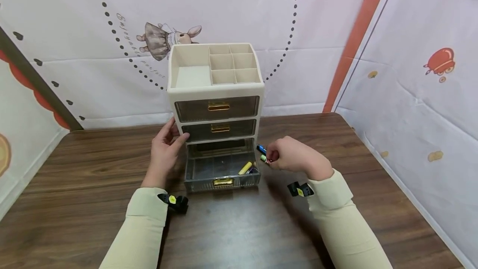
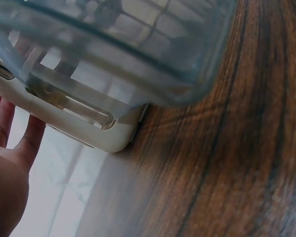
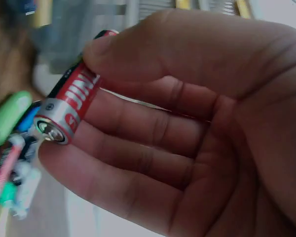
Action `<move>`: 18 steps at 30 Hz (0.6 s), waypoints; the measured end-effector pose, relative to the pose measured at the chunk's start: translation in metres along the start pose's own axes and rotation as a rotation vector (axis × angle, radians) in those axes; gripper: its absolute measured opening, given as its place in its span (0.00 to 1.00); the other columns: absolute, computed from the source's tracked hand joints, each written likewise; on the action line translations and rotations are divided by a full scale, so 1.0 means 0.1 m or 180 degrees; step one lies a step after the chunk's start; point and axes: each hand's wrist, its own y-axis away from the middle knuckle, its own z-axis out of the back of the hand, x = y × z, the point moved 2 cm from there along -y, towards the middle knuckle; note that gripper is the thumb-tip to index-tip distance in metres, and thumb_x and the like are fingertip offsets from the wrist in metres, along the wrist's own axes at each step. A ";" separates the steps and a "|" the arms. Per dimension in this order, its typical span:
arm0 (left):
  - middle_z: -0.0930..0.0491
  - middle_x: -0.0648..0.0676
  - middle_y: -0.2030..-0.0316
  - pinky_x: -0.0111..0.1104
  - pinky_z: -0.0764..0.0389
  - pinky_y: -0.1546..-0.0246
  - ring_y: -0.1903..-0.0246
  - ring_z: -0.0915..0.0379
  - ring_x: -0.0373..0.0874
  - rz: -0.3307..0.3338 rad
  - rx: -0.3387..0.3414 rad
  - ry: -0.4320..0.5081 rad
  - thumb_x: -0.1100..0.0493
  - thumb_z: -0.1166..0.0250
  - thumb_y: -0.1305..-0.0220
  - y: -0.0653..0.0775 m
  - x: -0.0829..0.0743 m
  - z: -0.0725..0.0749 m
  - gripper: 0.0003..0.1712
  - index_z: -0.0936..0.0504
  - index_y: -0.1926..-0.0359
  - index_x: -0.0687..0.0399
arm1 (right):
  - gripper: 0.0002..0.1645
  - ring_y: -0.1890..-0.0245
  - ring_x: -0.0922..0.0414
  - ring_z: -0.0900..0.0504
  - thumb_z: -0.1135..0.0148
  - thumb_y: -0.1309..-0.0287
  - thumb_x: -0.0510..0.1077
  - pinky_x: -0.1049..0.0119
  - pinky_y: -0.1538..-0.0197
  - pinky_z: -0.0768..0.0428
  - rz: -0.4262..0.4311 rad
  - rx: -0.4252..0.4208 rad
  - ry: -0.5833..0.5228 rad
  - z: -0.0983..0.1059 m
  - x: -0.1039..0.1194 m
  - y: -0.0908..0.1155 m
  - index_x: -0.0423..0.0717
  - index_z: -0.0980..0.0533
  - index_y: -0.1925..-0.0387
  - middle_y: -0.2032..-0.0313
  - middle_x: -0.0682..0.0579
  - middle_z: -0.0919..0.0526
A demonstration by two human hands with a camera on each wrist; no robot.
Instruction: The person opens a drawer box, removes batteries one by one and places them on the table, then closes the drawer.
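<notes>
A cream drawer organizer (image 1: 215, 92) stands on the table, its clear bottom drawer (image 1: 203, 185) pulled out. My left hand (image 1: 163, 152) grips the organizer's left side, thumb on the front edge and fingers round the side. In the left wrist view, that hand (image 2: 7, 170) holds the cream frame. Right of the drawer, my right hand (image 1: 296, 157) pinches a battery between thumb and fingers. The right wrist view shows this battery (image 3: 71, 101) as red, black and silver. A yellow cylinder (image 1: 245, 167) and small dark items lie in the drawer's right part.
Beside the drawer lie a blue item (image 1: 261, 149) and a green-ended one (image 1: 263, 158). The right wrist view shows a blurred pile with a green piece (image 3: 12, 116). Two upper drawers are closed. A printed cloth (image 1: 231, 7) hangs behind the table.
</notes>
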 end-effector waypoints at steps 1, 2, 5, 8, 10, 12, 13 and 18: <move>0.22 0.37 0.59 0.20 0.26 0.54 0.56 0.25 0.33 -0.0010 -0.0018 0.0017 0.62 0.34 0.37 0.00 0.00 0.00 0.35 0.33 0.31 0.45 | 0.01 0.76 0.61 0.27 0.34 0.46 0.39 0.67 0.70 0.26 -0.0017 -0.0006 0.0014 -0.02 -0.02 -0.01 0.48 0.20 0.70 0.75 0.58 0.21; 0.22 0.37 0.59 0.21 0.25 0.54 0.56 0.25 0.33 -0.0022 -0.0033 0.0041 0.63 0.34 0.38 0.00 0.00 0.01 0.35 0.32 0.31 0.45 | 0.02 0.75 0.61 0.26 0.34 0.46 0.39 0.67 0.69 0.26 -0.0016 -0.0018 0.0037 -0.05 -0.04 -0.02 0.48 0.19 0.69 0.75 0.57 0.20; 0.22 0.37 0.60 0.21 0.25 0.55 0.57 0.25 0.32 -0.0042 -0.0057 0.0042 0.63 0.34 0.38 -0.01 0.01 0.02 0.35 0.32 0.31 0.46 | 0.03 0.75 0.62 0.25 0.34 0.47 0.38 0.67 0.69 0.24 -0.0041 -0.0071 0.0106 -0.12 -0.09 -0.06 0.47 0.18 0.69 0.73 0.56 0.18; 0.22 0.37 0.60 0.21 0.26 0.54 0.56 0.25 0.32 -0.0016 -0.0035 0.0026 0.63 0.34 0.38 -0.02 0.02 0.01 0.35 0.32 0.31 0.46 | 0.03 0.76 0.62 0.25 0.34 0.48 0.38 0.68 0.72 0.25 -0.0072 -0.0079 0.0181 -0.20 -0.12 -0.11 0.45 0.17 0.69 0.73 0.55 0.17; 0.22 0.36 0.60 0.21 0.26 0.54 0.57 0.25 0.31 0.0018 -0.0027 0.0040 0.64 0.34 0.38 -0.02 0.02 0.01 0.35 0.33 0.31 0.46 | 0.03 0.78 0.62 0.25 0.33 0.48 0.38 0.69 0.73 0.25 -0.0125 -0.0047 0.0196 -0.24 -0.13 -0.13 0.45 0.16 0.69 0.74 0.55 0.17; 0.22 0.36 0.61 0.21 0.26 0.54 0.57 0.25 0.31 0.0049 -0.0021 0.0067 0.65 0.34 0.38 0.00 -0.02 0.00 0.35 0.33 0.31 0.49 | 0.02 0.79 0.62 0.26 0.33 0.48 0.39 0.69 0.74 0.26 -0.0187 -0.0027 0.0221 -0.28 -0.12 -0.15 0.46 0.16 0.71 0.76 0.56 0.18; 0.22 0.36 0.61 0.21 0.26 0.54 0.57 0.25 0.31 0.0055 -0.0015 0.0073 0.66 0.34 0.38 0.01 -0.04 0.00 0.35 0.33 0.31 0.50 | 0.01 0.80 0.62 0.26 0.32 0.49 0.39 0.69 0.75 0.26 -0.0205 -0.0024 0.0248 -0.30 -0.12 -0.15 0.46 0.16 0.73 0.77 0.57 0.18; 0.22 0.36 0.62 0.20 0.26 0.54 0.58 0.26 0.31 0.0067 0.0029 0.0071 0.66 0.35 0.37 0.06 -0.21 -0.03 0.35 0.34 0.31 0.56 | 0.09 0.83 0.61 0.28 0.34 0.46 0.38 0.69 0.78 0.29 -0.0341 -0.0082 0.0326 -0.35 -0.09 -0.16 0.49 0.19 0.81 0.82 0.56 0.20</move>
